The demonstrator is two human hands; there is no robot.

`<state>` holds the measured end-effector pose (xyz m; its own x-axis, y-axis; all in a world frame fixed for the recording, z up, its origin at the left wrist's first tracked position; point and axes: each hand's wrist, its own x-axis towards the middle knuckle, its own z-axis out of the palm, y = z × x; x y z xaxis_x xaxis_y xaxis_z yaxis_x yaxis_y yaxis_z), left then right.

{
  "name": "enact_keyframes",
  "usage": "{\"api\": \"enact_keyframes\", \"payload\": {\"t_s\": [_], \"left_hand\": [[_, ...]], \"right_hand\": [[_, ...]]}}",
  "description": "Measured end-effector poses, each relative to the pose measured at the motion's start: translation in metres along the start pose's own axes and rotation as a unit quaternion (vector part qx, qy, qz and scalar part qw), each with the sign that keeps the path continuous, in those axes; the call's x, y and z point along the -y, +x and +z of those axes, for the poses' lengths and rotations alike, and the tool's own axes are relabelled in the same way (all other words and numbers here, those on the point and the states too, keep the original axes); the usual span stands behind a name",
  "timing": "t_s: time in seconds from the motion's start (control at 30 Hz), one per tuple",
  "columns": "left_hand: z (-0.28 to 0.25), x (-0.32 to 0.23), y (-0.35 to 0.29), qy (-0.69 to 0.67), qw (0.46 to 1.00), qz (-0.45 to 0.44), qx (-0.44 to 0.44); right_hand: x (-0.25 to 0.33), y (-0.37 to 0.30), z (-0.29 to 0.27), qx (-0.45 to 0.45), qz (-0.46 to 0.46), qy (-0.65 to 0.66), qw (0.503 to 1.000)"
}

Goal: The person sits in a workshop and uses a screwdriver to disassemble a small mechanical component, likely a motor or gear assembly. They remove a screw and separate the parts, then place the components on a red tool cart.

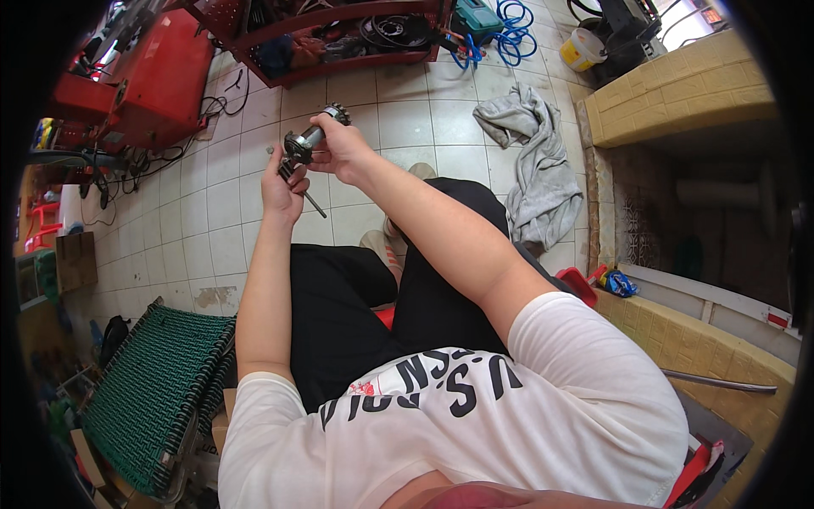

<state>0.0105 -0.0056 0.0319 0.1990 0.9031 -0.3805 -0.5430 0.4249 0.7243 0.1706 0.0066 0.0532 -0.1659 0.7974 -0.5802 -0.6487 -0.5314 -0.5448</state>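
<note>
Metal shaft [315, 137], tooth-ended, fills right hand [344, 151]; left hand [281, 193] holds thin rod [315, 205]

The floor of glossy white square tiles [403, 127], its grout lines dark, has a brownish worn patch [216, 297] at left. Directly on it lie a long, crumpled light-grey cloth [547, 191], loose loops of bright blue hose [519, 36] and tangled thin black cables [103, 182].

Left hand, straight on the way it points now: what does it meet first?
The left hand would likely meet the near end of the metal shaft in the right hand; they may already touch, since depth is unclear.
</note>
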Motion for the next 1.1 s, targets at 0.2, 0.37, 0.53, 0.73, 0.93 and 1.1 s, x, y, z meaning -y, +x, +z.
{"api": "enact_keyframes", "payload": {"t_s": [0.2,0.37,0.53,0.73,0.93,1.1], "left_hand": [[-0.006,0.003,0.001,-0.007,0.999,0.018,0.029],[-0.008,0.006,0.003,0.035,0.998,0.034,0.027],[0.008,0.005,-0.002,0.075,0.996,0.027,-0.04],[0.008,0.005,0.0,0.111,0.992,0.023,-0.053],[0.008,0.006,0.001,0.123,0.989,0.018,-0.082],[0.001,0.001,0.0,0.051,0.998,0.003,-0.036]], "right_hand": [[0.001,-0.001,0.001,-0.013,0.002,0.014,1.0],[0.001,0.0,0.001,-0.008,0.008,0.018,1.0],[0.0,0.001,0.001,-0.018,0.006,0.019,1.0],[-0.001,0.001,0.002,-0.014,-0.004,0.014,1.0],[-0.002,0.001,0.002,-0.013,0.004,0.01,1.0],[0.003,0.001,0.001,-0.03,0.009,0.017,0.999]]}}
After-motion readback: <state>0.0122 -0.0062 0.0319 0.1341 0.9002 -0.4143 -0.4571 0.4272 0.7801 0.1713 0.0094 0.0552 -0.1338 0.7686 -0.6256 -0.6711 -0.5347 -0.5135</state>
